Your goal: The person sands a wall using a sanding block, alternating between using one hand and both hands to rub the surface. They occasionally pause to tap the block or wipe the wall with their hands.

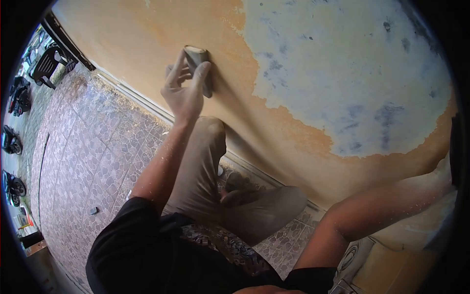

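My left hand [185, 90], dusted pale, grips a grey block [198, 60] between thumb and fingers. The block's flat side lies against the orange-painted wall [161, 29]. To the right of it, a large pale patch [313, 73] with ragged edges and dark smudges shows where the orange paint is absent. My right arm stretches to the right along the wall; its wrist [443, 169] is at the edge of the picture, and the right hand's fingers cannot be seen.
My bent knees [210, 128] are close to the wall. Peeled flakes lie along its foot on the patterned tile floor [88, 152]. A small dark object [94, 210] rests on the tiles. A black chair [48, 63] and parked motorcycles [18, 95] stand at the far left.
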Demonstrator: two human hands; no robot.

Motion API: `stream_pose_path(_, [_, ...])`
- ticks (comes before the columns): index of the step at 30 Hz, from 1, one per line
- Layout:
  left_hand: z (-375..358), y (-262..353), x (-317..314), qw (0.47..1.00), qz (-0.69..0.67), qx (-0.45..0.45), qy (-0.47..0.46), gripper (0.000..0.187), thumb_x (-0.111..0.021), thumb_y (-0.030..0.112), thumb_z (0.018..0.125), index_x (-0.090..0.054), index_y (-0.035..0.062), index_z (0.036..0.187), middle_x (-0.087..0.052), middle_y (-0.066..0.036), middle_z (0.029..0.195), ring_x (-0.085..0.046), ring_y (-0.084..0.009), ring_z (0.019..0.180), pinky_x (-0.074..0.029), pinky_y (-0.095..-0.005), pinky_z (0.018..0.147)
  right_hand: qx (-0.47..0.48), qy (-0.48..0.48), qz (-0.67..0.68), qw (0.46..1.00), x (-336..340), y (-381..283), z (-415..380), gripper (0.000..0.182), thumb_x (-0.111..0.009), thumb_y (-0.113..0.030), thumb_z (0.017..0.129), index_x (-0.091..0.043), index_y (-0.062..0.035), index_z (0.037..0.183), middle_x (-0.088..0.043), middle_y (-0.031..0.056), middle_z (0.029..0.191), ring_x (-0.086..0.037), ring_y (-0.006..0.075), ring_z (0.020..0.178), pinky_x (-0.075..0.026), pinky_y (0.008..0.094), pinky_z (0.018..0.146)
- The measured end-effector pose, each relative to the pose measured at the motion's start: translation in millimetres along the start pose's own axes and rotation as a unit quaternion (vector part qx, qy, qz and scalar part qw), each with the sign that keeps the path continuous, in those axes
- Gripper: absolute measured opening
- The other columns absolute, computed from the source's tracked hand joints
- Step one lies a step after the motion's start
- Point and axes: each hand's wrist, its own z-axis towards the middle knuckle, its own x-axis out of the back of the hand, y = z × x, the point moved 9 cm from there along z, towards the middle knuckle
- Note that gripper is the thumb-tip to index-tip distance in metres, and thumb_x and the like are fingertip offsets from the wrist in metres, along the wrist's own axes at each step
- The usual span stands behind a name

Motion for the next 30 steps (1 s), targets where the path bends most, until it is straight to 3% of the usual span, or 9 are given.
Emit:
stream_pose_path(4, [62, -44, 32, 0.973, -0.141, 0.125, 0.136, 0.053, -0.079, 0.025, 0.095, -0.063, -0.0005, 0.139, -0.068, -0.013, 0.107, -0.067, -0.0181, 0.089, -0.057, -0.0330, 0.073, -0.163, -0.173, 0.149, 0.960, 9, -4, -12, 0.056, -0.042, -0.044, 0.110, -0.048, 0.0095, 0.127, -0.055, 0.0309, 0.122, -0.067, 0.0397, 0.092, -0.062, 0.0464, 0.079])
stream_pose_path(5, [59, -36, 21, 0.970, -0.175, 0.107, 0.132, 0.049, -0.073, 0.025, 0.100, -0.059, -0.0017, 0.139, -0.069, -0.015, 0.108, -0.067, -0.0196, 0.088, -0.056, -0.0336, 0.072, 0.010, -0.079, -0.146, 0.986, 13, -7, -15, 0.058, -0.041, -0.045, 0.110, -0.048, 0.0094, 0.126, -0.054, 0.0307, 0.120, -0.066, 0.0411, 0.094, -0.060, 0.0490, 0.081])
stream_pose_path(6, [42, -24, 8, 0.968, -0.159, 0.098, 0.167, 0.048, -0.069, 0.024, 0.102, -0.056, -0.0023, 0.139, -0.068, -0.016, 0.108, -0.066, -0.0201, 0.089, -0.055, -0.0328, 0.072, 0.186, 0.021, -0.421, 0.888, 7, -28, -27, 0.059, -0.040, -0.047, 0.110, -0.049, 0.0093, 0.125, -0.054, 0.0305, 0.118, -0.064, 0.0425, 0.096, -0.057, 0.0517, 0.084])
stream_pose_path(7, [19, -13, -5, 0.975, -0.121, 0.092, 0.165, 0.054, -0.070, 0.026, 0.102, -0.050, -0.0012, 0.144, -0.066, -0.016, 0.109, -0.065, -0.0197, 0.089, -0.054, -0.0314, 0.074, 0.040, -0.101, -0.304, 0.947, 21, -21, 0, 0.064, -0.040, -0.051, 0.110, -0.051, 0.0103, 0.122, -0.055, 0.0287, 0.112, -0.061, 0.0422, 0.099, -0.052, 0.0529, 0.089])
stream_pose_path(12, [-63, 26, -48, 0.999, -0.011, -0.029, -0.037, 0.063, -0.075, 0.026, 0.097, -0.048, -0.0030, 0.145, -0.059, -0.013, 0.115, -0.062, -0.0191, 0.096, -0.053, -0.0342, 0.080, 0.088, -0.017, -0.320, 0.943, 17, -27, -5, 0.062, -0.044, -0.050, 0.110, -0.053, 0.0111, 0.116, -0.055, 0.0237, 0.103, -0.060, 0.0372, 0.099, -0.052, 0.0484, 0.089])
stream_pose_path(19, [49, -1, 3, 0.979, -0.157, 0.057, 0.117, 0.054, -0.069, 0.020, 0.102, -0.049, -0.0051, 0.145, -0.064, -0.018, 0.121, -0.070, -0.0246, 0.095, -0.060, -0.0330, 0.075, 0.110, -0.080, -0.350, 0.927, 14, -21, -16, 0.057, -0.040, -0.047, 0.110, -0.046, 0.0085, 0.122, -0.039, 0.0236, 0.123, -0.053, 0.0356, 0.114, -0.052, 0.0495, 0.085])
stream_pose_path(26, [-89, 33, -61, 0.996, -0.002, -0.047, -0.080, 0.070, -0.081, 0.028, 0.092, -0.053, -0.0013, 0.149, -0.055, -0.006, 0.105, -0.052, -0.0142, 0.094, -0.047, -0.0284, 0.084, 0.133, -0.045, -0.374, 0.917, 19, -38, -25, 0.061, -0.037, -0.050, 0.110, -0.044, 0.0083, 0.123, -0.038, 0.0236, 0.124, -0.053, 0.0384, 0.116, -0.050, 0.0542, 0.086])
stream_pose_path(28, [-66, 38, -50, 0.985, 0.048, -0.144, -0.088, 0.069, -0.084, 0.026, 0.089, -0.056, -0.0003, 0.146, -0.056, -0.006, 0.104, -0.055, -0.0151, 0.095, -0.050, -0.0289, 0.082, -0.024, -0.240, -0.323, 0.915, 25, -20, -6, 0.061, -0.037, -0.050, 0.109, -0.043, 0.0091, 0.125, -0.038, 0.0237, 0.124, -0.052, 0.0395, 0.115, -0.049, 0.0573, 0.091])
stream_pose_path(30, [-14, 18, -27, 0.999, 0.001, -0.037, -0.004, 0.063, -0.080, 0.026, 0.094, -0.056, -0.0006, 0.146, -0.063, -0.009, 0.104, -0.066, -0.0196, 0.093, -0.058, -0.0322, 0.075, -0.014, -0.251, -0.315, 0.915, 25, -23, -13, 0.062, -0.037, -0.050, 0.109, -0.043, 0.0090, 0.127, -0.038, 0.0237, 0.124, -0.052, 0.0391, 0.115, -0.050, 0.0566, 0.091])
